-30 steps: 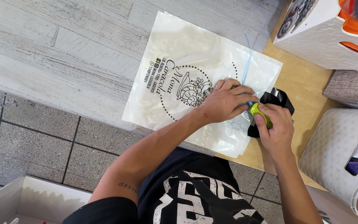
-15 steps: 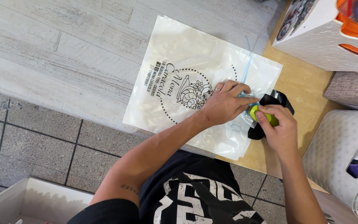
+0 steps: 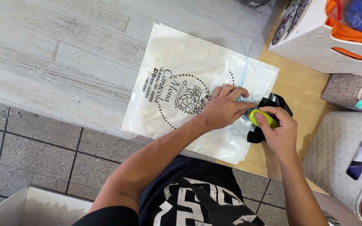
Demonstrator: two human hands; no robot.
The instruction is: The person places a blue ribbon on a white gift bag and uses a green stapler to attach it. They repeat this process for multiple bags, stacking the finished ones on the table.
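On the tabletop (image 3: 63, 62) I see my left hand (image 3: 223, 106) still pinning the bag (image 3: 181, 79), while my right hand's (image 3: 279, 129) grip, clamped on the green tool (image 3: 261, 118), has slid slightly right along its edge.

A clear plastic bag (image 3: 189, 83) with a black round print is laid flat on the pale wood counter, its near edge hanging over the front. A small lime-green tool (image 3: 261, 117) is held at the bag's right edge, over a crumpled black bag (image 3: 278, 104) lying beside it.
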